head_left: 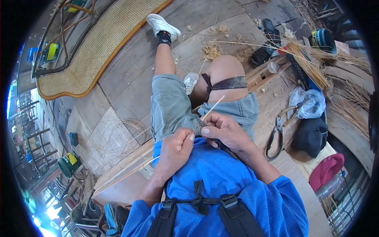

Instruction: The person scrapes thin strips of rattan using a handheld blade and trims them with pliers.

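My left hand (173,149) is closed in a fist above my lap, with a thin, pale cane strip (144,165) trailing from it toward the lower left. My right hand (226,132) is close beside it, thumb and fingers pinched together. A light end of cane (214,106) sticks up past the right fingers. At the right thumb tip is a small, dark, narrow thing (200,123), perhaps a blade, mostly hidden by the fingers. A dark cloth band (229,83) is tied round the right knee.
Pliers (279,124) lie on the wooden bench to the right, beside a clear plastic bag (312,103) and a dark cap (310,136). A bundle of cane strips (302,63) is farther up. A woven cane panel (106,35) stands at upper left. Shavings (212,51) litter the floor.
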### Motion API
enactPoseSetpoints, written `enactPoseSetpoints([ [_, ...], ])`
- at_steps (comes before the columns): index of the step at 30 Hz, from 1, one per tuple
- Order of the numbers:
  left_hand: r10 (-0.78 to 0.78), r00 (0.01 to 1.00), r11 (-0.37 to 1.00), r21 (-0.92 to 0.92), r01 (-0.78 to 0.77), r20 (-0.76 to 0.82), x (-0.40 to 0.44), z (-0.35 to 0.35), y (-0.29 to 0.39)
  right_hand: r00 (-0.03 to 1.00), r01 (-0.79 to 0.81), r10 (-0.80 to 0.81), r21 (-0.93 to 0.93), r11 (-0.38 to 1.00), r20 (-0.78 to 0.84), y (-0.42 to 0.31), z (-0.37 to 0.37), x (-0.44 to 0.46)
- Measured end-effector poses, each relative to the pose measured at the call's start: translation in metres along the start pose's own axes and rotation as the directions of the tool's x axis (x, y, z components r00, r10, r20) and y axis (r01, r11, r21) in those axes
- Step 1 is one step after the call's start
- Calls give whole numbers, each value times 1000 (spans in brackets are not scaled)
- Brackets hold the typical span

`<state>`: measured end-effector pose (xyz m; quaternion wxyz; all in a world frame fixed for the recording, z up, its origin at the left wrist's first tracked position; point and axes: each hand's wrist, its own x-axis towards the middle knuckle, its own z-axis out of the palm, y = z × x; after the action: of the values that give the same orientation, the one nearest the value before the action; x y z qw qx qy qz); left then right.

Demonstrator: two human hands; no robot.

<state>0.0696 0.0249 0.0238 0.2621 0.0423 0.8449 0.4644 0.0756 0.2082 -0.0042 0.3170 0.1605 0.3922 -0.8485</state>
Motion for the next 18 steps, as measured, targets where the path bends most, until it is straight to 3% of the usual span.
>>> enactPoseSetpoints([
  [6,115,993,977,184,-108,-29,-36,-19,-17,999,-39,39,50,998,-3,5,-3,2],
  [10,-2,1000,981,193,4,-12,-54,-34,-23,1000,-9,8,69,998,24,5,-3,1],
  [16,-6,996,983,182,-9,85,-49,-45,-13,999,26,-27,-5,1000,-25,-3,-11,-9],
  [17,12,994,985,172,-30,105,-53,-51,-18,907,-118,-87,-447,887,-412,-24,-29,-11],
  [18,-54,997,992,120,46,59,-63,-63,-25,859,93,-230,-301,949,-458,-44,-66,-28],
])
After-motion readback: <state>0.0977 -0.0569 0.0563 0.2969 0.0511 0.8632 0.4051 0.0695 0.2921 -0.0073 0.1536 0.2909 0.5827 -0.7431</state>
